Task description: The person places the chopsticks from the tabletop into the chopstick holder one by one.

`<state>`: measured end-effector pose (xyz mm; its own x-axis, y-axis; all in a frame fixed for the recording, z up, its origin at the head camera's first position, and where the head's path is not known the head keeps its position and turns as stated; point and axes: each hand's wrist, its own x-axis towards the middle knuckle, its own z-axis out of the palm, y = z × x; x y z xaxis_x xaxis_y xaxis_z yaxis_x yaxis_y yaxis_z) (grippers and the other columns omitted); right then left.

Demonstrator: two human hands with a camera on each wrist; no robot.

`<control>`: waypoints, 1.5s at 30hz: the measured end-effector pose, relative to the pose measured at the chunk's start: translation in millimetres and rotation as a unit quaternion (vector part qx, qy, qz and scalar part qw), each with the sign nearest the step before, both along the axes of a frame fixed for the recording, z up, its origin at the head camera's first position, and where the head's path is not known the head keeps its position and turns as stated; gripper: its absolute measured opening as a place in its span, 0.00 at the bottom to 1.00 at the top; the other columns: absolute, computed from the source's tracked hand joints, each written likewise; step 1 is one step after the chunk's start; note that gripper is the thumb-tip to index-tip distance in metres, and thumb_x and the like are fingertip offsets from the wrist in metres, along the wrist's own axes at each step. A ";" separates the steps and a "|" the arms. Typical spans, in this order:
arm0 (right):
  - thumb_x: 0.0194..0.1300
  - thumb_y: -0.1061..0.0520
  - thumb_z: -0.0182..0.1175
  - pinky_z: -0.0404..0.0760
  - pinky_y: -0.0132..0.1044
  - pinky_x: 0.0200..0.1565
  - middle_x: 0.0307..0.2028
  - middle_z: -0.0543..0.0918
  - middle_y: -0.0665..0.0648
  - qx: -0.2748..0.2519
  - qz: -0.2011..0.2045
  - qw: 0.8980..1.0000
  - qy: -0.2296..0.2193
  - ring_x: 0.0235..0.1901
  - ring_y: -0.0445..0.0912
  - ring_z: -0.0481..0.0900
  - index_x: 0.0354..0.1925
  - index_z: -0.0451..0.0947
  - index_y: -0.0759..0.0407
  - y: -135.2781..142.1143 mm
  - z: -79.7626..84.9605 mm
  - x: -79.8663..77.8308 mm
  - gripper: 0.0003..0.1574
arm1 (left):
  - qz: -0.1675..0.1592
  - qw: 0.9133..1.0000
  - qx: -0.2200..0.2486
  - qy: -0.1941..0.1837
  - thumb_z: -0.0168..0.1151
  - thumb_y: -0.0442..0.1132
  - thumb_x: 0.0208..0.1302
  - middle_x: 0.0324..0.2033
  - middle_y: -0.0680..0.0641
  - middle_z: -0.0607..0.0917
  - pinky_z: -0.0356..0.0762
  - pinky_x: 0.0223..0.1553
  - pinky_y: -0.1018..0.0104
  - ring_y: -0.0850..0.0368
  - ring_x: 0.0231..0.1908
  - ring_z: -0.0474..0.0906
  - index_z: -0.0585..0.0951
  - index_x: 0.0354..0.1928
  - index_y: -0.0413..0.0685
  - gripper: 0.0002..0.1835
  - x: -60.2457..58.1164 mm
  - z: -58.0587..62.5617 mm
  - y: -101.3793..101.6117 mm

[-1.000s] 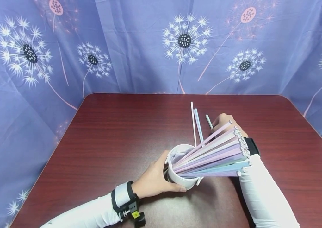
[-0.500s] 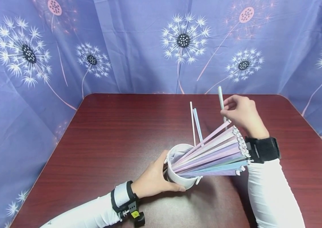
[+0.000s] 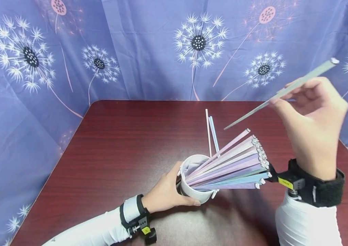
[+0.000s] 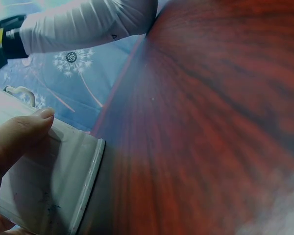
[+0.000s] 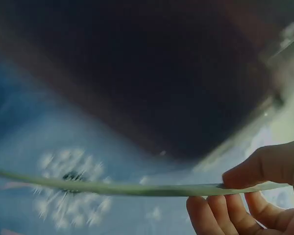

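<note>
At the middle of the head view, my left hand (image 3: 164,193) grips a small white pail (image 3: 203,198) from its left side, the thumb round its near wall. In the left wrist view this thumb presses along the pail's wall (image 4: 63,181). A bundle of pastel sticks (image 3: 232,164) with sparkly, gem-like ends leans out of the pail to the right. Off to the right, my right hand (image 3: 318,119) pinches a pale green stick (image 3: 303,81) in the air, its sparkly end pointing up and right. The right wrist view has the thumb above the green stick (image 5: 127,188) and fingers below.
Behind the pail, a pale pink stick (image 3: 208,133) and light blue sticks (image 3: 214,133) lie on the dark red wooden table (image 3: 124,136). A blue dandelion-print curtain (image 3: 152,51) hangs behind the table and along its sides.
My right hand has lifted the green stick off the table and carried it up and right, turning it from near upright to slanted. The left hand and pail have stayed in place.
</note>
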<state>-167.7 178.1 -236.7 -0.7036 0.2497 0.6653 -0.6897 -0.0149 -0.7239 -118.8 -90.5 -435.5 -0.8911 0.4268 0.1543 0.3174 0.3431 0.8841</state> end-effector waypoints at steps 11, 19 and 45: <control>0.44 0.90 0.55 0.82 0.41 0.41 0.36 0.78 0.79 0.024 0.268 0.963 0.004 0.36 0.61 0.81 0.43 0.67 0.91 -1.9 4.2 28.4 0.23 | 0.001 1.000 0.000 -0.003 0.82 0.59 0.33 0.55 0.65 0.78 0.70 0.61 0.60 0.66 0.57 0.74 0.62 0.65 0.70 0.54 -0.9 -0.4 -0.6; 0.47 0.87 0.59 0.81 0.36 0.39 0.36 0.77 0.75 0.150 0.297 0.943 -0.024 0.33 0.58 0.80 0.41 0.69 0.84 -8.0 5.1 31.6 0.19 | 0.002 1.000 -0.006 0.000 0.82 0.59 0.33 0.55 0.65 0.78 0.71 0.59 0.61 0.66 0.56 0.75 0.61 0.65 0.74 0.54 -0.9 0.3 -0.3; 0.65 0.63 0.57 0.77 0.52 0.50 0.46 0.84 0.63 0.568 0.061 0.796 -0.202 0.47 0.57 0.81 0.49 0.78 0.63 9.1 -111.8 -110.3 0.14 | 0.005 1.000 -0.014 -0.005 0.81 0.61 0.32 0.54 0.65 0.79 0.72 0.58 0.61 0.67 0.55 0.75 0.61 0.64 0.74 0.53 -0.8 -1.6 -0.8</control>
<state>-278.0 187.2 -348.5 -0.8901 -0.4376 0.1273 -0.4414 0.7583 -0.4797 -119.7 -91.3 -437.1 -0.8972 0.4213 0.1327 0.3043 0.3717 0.8771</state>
